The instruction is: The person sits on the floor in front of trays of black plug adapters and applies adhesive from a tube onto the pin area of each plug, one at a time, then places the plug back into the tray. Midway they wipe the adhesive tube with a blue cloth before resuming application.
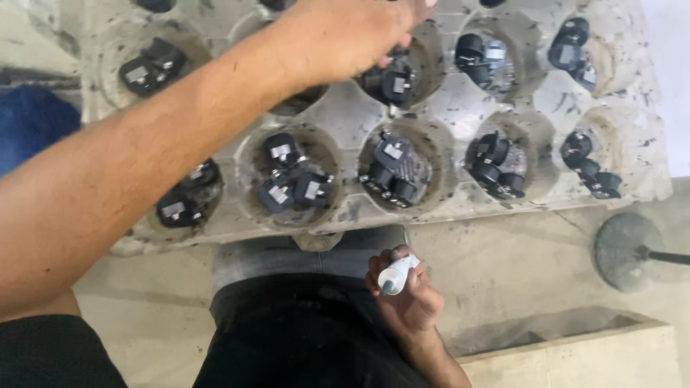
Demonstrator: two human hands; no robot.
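A dirty whitish moulded tray [350, 113] with round cups lies in front of me. Each cup holds a few small black parts with silver labels, such as the black parts [293, 181] in the near middle cup. My left hand [345, 39] reaches over a far cup, its fingertips down at the black parts [392, 80] there; the grip itself is hidden. Below the tray's near edge, my right hand [407, 296] is closed around a small white tube [395, 276].
A round grey disc base [625, 251] with a black rod sits on the floor at right. A pale ledge [575, 352] runs along the bottom right. Blue cloth [29, 122] lies at left. My dark-trousered legs [302, 323] are under the tray's edge.
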